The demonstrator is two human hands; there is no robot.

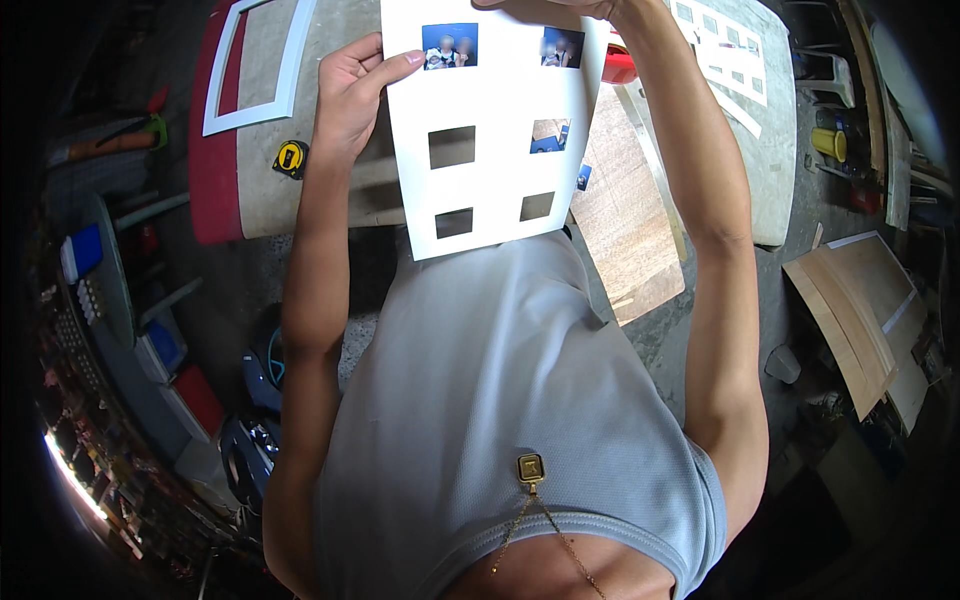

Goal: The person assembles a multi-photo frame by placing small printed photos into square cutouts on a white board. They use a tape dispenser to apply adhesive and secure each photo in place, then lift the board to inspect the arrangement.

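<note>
A white photo mat board [490, 100] with several rectangular windows is held up in front of my chest. Two photos with blue backgrounds, a left one [450, 47] and a right one [563, 48], show in its upper windows. Part of the plywood and a small blue-toned picture show through one middle window. My left hand [352, 95] is closed on the board's left edge, its thumb on the front beside the left photo. At the top edge, my right hand [575, 6] grips the board; the picture's rim cuts off much of it.
A white frame [213, 100] and a yellow tape measure [290, 159] lie on the table [262, 205]. A plywood sheet [635, 215] juts past its front edge. Another windowed white board [735, 75] lies at the right. Wooden boards [840, 320] lean on the right; a blue motorbike [250, 445] stands lower left.
</note>
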